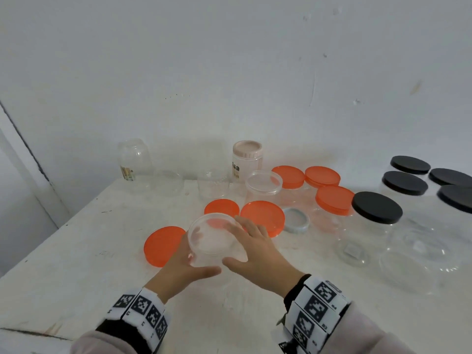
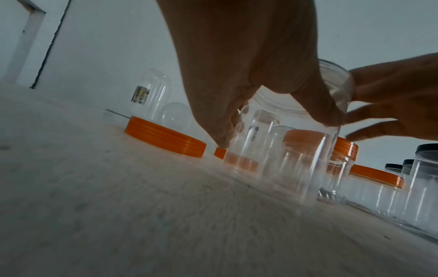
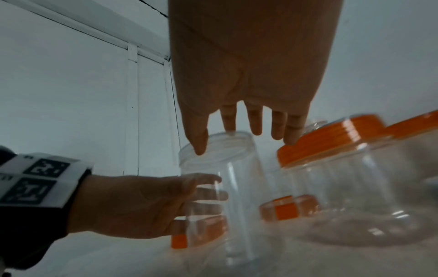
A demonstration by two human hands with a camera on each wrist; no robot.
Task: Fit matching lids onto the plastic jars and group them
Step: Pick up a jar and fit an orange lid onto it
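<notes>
A clear lidless jar [image 1: 212,241] [image 2: 284,150] [image 3: 220,187] stands upright on the white table [image 1: 76,264], in front of me at its middle. My left hand [image 1: 184,261] [image 2: 249,75] [image 3: 132,204] grips its left side, thumb in front and fingers curled behind. My right hand [image 1: 255,249] [image 3: 244,75] touches the jar's right side and rim with spread, nearly straight fingers. Three loose orange lids lie close by: one left [image 1: 163,245] [image 2: 166,138], one behind [image 1: 221,208], one behind to the right [image 1: 263,217].
Three orange-lidded jars [image 1: 334,200] cluster at right, with several black-lidded jars [image 1: 376,206] beyond them. Another open clear jar [image 1: 263,183], a pink-lidded jar [image 1: 247,159] and an upturned clear jar [image 1: 134,159] stand near the wall. A grey lid [image 1: 295,219] lies beside them.
</notes>
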